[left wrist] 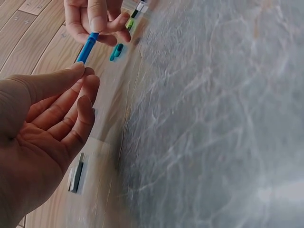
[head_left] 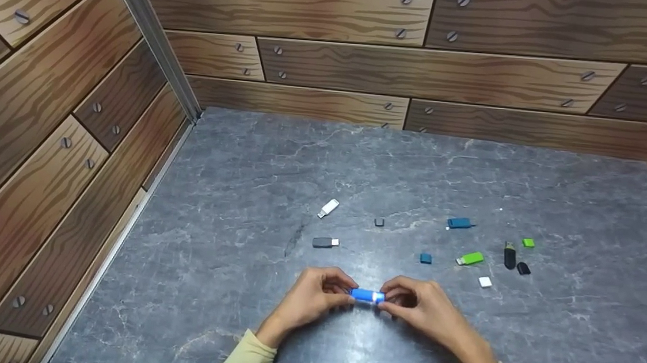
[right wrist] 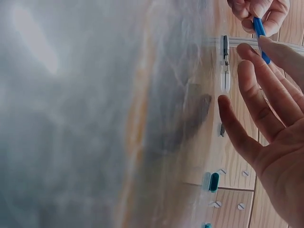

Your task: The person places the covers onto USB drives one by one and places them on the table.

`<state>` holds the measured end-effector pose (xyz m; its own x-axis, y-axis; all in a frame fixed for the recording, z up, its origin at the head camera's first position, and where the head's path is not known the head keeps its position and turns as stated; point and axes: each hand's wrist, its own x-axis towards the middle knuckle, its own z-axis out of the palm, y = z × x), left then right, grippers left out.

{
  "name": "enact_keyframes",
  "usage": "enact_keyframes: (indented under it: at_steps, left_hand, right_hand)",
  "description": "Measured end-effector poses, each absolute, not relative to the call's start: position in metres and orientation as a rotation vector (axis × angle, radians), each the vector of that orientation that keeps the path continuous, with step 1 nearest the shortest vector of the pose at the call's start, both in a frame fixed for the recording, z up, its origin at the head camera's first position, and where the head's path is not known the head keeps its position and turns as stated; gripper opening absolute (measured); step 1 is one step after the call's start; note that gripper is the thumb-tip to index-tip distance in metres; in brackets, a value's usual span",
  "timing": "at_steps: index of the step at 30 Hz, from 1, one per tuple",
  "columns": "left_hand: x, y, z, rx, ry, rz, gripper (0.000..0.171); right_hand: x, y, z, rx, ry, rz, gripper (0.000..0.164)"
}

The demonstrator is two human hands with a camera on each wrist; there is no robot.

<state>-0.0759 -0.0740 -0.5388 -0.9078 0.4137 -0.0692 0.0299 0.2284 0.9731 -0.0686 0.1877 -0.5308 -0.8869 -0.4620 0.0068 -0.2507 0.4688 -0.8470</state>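
Observation:
A bright blue USB stick [head_left: 362,295] is held level between both hands near the front of the table. My left hand [head_left: 310,293] pinches its left end between thumb and fingertips. At the other end, the thumb and fingertips of my right hand [head_left: 428,306] pinch the stick, where a bright band crosses it near that end. In the left wrist view the blue USB stick [left wrist: 87,49] spans the gap between the two hands. The right wrist view shows the blue USB stick [right wrist: 259,35] with its ends partly hidden by fingers.
Beyond the hands lie a white USB stick [head_left: 329,208], a dark grey one [head_left: 323,242] and a small grey cap [head_left: 379,223]. Rightward are teal [head_left: 459,223], green [head_left: 471,258] and black USB sticks [head_left: 510,258], with several loose caps. Wood-patterned walls [head_left: 337,9] border the table.

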Motion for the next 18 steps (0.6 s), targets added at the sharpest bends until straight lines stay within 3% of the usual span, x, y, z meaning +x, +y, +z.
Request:
enact_keyframes:
  at_steps: [18]
  left_hand:
    - [-0.0781, -0.0641, -0.5385, 0.383, 2.173, 1.735, 0.017]
  right_hand:
    - [-0.0671, 0.1895, -0.5312, -0.559, 2.519, -1.438, 0.014]
